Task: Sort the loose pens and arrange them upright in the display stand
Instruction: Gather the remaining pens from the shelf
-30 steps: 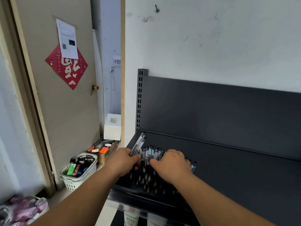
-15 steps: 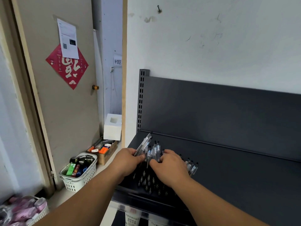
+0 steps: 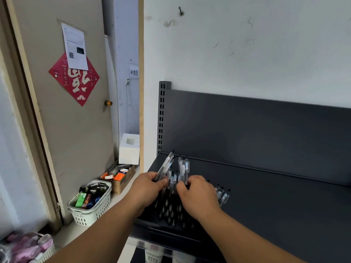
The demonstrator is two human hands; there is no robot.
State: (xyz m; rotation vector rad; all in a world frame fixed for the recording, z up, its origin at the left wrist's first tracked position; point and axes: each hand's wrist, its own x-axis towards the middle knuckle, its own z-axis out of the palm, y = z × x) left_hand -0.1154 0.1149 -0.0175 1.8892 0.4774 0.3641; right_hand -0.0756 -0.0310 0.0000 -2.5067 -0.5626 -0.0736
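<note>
Since a second ago: right hand (image 3: 197, 195) has shifted left, closer to left hand (image 3: 147, 186). The few clear pens (image 3: 183, 167) it pinches between curled fingers now stick up higher. Left hand: fingers closed round a slanted bundle of pens (image 3: 164, 168), which leans toward the upper right. Both hands are over the black display stand (image 3: 161, 224), lower centre of frame, on the dark shelf (image 3: 275, 205); rows of pens stand upright in it. More pens (image 3: 223, 194) lean just right of the right hand. White basket (image 3: 89, 215) of bottles, lower left.
</note>
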